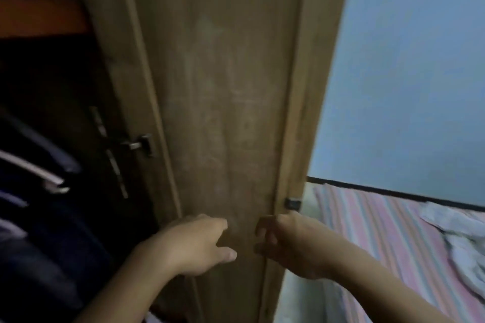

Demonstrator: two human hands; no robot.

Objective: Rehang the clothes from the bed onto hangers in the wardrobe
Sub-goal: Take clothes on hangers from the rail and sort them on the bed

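The wardrobe door (223, 113) fills most of what I can see, a tall brown wood-grain panel, and everything else sits around it. To the left of the door the wardrobe (52, 139) stands open and dark, with garments (39, 231) already hanging inside and pale hanger shoulders showing among them; a metal latch (139, 143) sits on the inner edge just beside the door. To the right of the door is a pale blue wall (406, 60), and below it the bed (380, 238) with its pink and blue striped sheet. The clothes (462, 233) to be rehung lie as a crumpled light heap on that sheet, well to the right of the door, untouched for now. Both hands are low in front of the door and hold nothing. The left hand (194, 244) has its fingers loosely spread, reaching toward the panel; I cannot tell if it touches the wood. The right hand (291, 244) has its fingers curled in at the door's right edge, below a small dark hinge (293, 203); whether it grips that edge is unclear in the blur. I'd judge the person stands between wardrobe and bed, hands free, about to turn right for a garment.
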